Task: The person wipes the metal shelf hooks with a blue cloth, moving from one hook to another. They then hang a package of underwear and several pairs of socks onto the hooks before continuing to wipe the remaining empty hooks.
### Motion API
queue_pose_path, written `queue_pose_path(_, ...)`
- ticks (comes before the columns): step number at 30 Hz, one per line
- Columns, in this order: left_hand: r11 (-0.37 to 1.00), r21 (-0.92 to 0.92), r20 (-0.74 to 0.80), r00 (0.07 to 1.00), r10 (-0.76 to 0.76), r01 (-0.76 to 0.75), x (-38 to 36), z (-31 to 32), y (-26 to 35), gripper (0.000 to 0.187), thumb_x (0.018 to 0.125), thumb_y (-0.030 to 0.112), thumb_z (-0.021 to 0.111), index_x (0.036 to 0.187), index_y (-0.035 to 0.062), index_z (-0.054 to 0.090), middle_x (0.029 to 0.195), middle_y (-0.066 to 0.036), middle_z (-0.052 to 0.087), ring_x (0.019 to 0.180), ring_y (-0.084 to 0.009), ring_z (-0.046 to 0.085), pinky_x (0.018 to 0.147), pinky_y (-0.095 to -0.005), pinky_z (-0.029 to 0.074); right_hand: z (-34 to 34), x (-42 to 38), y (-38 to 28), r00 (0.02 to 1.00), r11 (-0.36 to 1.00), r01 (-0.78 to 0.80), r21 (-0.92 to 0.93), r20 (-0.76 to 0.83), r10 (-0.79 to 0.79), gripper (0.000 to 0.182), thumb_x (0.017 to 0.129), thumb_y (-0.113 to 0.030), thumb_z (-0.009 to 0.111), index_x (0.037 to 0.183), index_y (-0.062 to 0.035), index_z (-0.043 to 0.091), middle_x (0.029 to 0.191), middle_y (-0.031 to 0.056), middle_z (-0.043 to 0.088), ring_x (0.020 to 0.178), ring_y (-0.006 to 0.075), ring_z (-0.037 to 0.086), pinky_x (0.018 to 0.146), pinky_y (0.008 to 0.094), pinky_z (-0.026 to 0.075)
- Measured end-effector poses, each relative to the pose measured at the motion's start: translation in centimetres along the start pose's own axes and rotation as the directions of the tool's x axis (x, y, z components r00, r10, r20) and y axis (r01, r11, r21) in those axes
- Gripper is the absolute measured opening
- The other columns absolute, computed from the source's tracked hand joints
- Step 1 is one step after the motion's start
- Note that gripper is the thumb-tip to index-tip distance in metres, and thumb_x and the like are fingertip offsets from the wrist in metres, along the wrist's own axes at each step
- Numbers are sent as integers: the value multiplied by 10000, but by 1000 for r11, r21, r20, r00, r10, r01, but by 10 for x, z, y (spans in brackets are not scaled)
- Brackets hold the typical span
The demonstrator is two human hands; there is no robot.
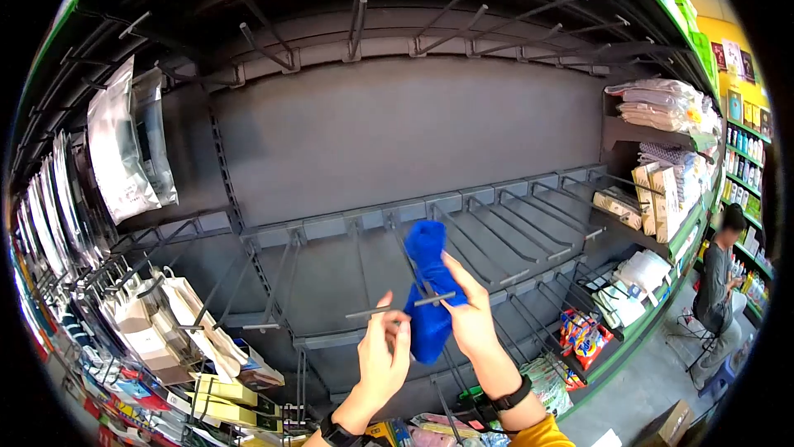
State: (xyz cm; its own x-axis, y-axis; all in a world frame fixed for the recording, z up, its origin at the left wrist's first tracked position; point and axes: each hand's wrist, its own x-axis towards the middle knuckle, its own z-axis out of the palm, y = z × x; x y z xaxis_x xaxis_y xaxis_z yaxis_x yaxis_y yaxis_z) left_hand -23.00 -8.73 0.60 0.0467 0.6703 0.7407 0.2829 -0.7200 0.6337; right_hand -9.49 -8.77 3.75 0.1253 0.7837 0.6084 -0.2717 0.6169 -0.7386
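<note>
A blue fabric item (pixel 430 327) hangs at a metal display hook in the lower middle of the rack, its upper end bunched and standing above the hook. My right hand (pixel 471 310) is closed on its right side, near the hook's crossbar. At the item's left edge is my left hand (pixel 385 349), with its fingers bent and close together beside the hook end. Whether the left fingertips grip the fabric cannot be made out.
Long metal hooks (pixel 529 228) jut forward on both sides. Hanging packages (pixel 124 145) and cream items (pixel 198 323) are at the left. Stacked bagged goods (pixel 657 104) sit on right-hand shelves. A seated person (pixel 718 290) is at the far right, near a cardboard box (pixel 668 424).
</note>
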Motion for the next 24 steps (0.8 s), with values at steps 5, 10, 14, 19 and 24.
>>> queue_pose_path(5, 996, 67, 85, 995, 59, -64, 27, 7, 3, 534, 877, 88, 514, 1359, 25, 294, 1141, -154, 445, 739, -194, 541, 651, -309, 476, -52, -49, -75, 979, 903, -153, -402, 64, 194, 445, 765, 52, 596, 1196, 13, 494, 1190, 94, 534, 1123, 167, 474, 961, 275, 356)
queue_pose_path(10, 983, 121, 93, 987, 128, -139, 37, 11, -1, 647, 771, -83, 511, 1363, 44, 282, 1368, -146, 224, 892, -181, 526, 645, -259, 489, -47, -13, -169, 995, 674, -49, -737, -94, -30, 533, 730, -51, 703, 1215, 1, 489, 1258, 148, 495, 1198, 224, 440, 1009, 326, 338)
queue_pose_path(14, 982, 106, 51, 987, 150, -154, 44, 10, -1, 534, 787, 4, 552, 1286, 41, 368, 1351, -140, 359, 783, -189, 577, 605, -277, 501, -1, 68, -217, 988, 874, -115, -472, 35, 148, 265, 834, -55, 526, 1096, -17, 526, 829, 40, 608, 699, 108, 585, 633, 255, 483)
queue_pose_path(19, 937, 257, 24, 971, 237, -235, 50, 5, -5, 431, 815, 86, 591, 1210, 45, 426, 1272, -117, 480, 691, -215, 630, 591, -317, 530, 39, 145, -198, 936, 746, -169, -644, 132, 326, 203, 808, -92, 507, 972, 9, 574, 754, 59, 599, 625, 132, 559, 555, 287, 459)
queue_pose_path(24, 941, 293, 22, 985, 169, -168, 49, 5, -2, 383, 814, 110, 597, 1165, 50, 457, 1251, -86, 498, 664, -242, 629, 581, -331, 538, 56, 189, -164, 878, 547, 22, -837, 278, 390, 285, 653, -113, 602, 885, 50, 572, 712, 95, 570, 632, 152, 534, 566, 299, 434)
